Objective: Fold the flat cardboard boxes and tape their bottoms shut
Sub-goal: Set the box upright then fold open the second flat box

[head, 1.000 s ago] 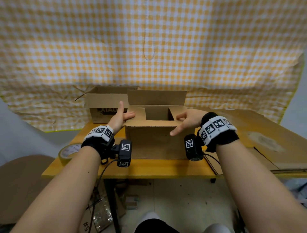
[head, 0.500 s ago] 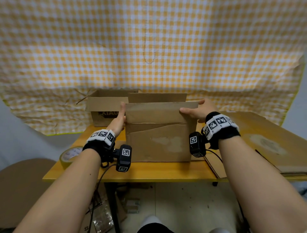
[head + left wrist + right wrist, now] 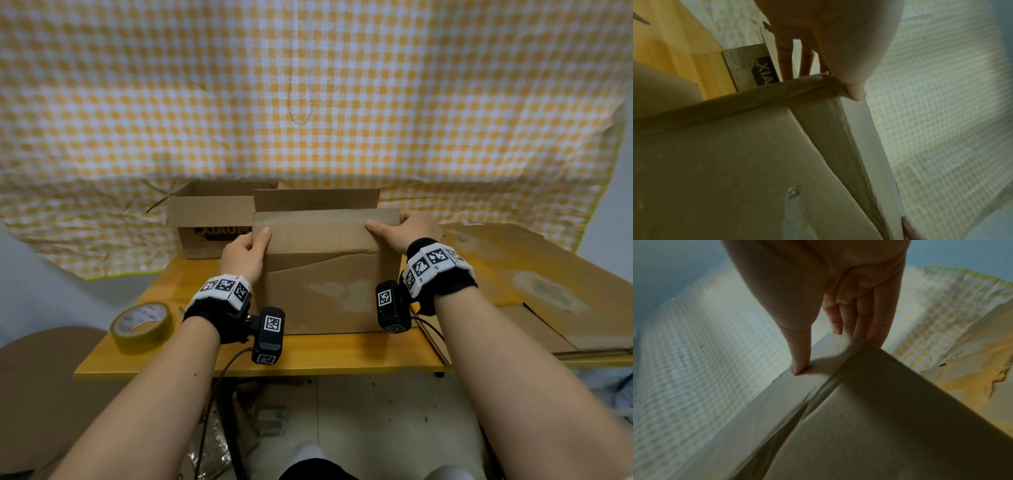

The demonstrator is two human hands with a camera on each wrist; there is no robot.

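Both hands, left hand point(image 3: 244, 253) and right hand point(image 3: 406, 230), pinch the brown cardboard box's point(image 3: 329, 291) near flap mid-fold; yellowish tape roll point(image 3: 142, 327) likely needed next.

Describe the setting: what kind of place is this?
Probably an improvised packing or data-recording corner, not a real warehouse: a small yellow table against a hung checked cloth, with cardboard boxes, flattened cardboard and a tape roll on it.
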